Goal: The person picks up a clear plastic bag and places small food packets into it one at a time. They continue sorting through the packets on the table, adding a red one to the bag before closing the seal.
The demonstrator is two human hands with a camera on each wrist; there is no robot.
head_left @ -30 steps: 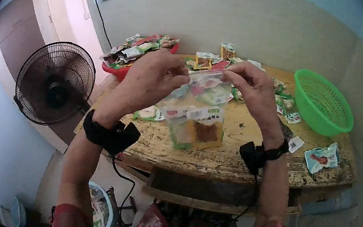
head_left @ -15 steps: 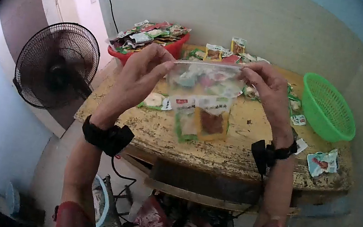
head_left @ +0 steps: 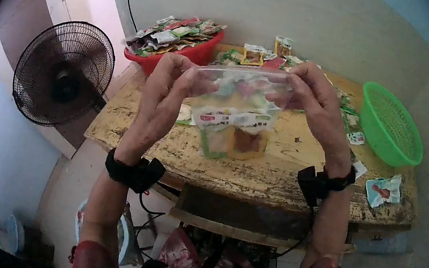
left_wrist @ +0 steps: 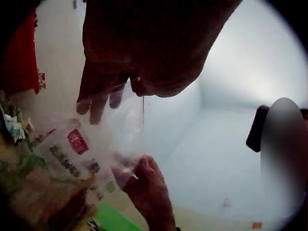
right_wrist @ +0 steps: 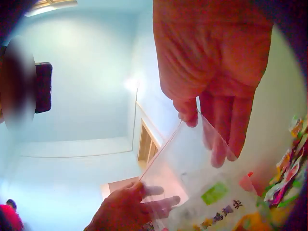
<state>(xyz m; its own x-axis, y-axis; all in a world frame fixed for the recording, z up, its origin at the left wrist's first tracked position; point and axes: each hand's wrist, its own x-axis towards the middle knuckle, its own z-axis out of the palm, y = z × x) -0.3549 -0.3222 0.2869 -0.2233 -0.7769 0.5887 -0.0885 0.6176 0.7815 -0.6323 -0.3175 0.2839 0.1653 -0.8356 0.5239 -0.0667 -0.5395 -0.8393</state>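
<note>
Both hands hold up a clear plastic bag (head_left: 243,93) by its top corners, the top edge stretched nearly straight between them. My left hand (head_left: 160,95) pinches the left corner, thumb in front and fingers behind the film. The right corner is pinched by my right hand (head_left: 319,108) in the same way; its fingers (right_wrist: 222,130) show through the clear film in the right wrist view. Low in the bag stand a green-edged packet (head_left: 215,141) and a yellow-edged packet (head_left: 248,141) side by side, over the worn yellow table (head_left: 298,168).
A red basin (head_left: 205,50) heaped with packets stands at the back left, a green basket (head_left: 393,127) at the right. Loose packets lie along the back, and a blue-white packet (head_left: 383,191) near the right front. A black fan (head_left: 65,75) stands left of the table.
The hands have moved apart, the left one leftward and the right one rightward, drawing the bag's top edge straight and wide. The packets stay low in the bag.
</note>
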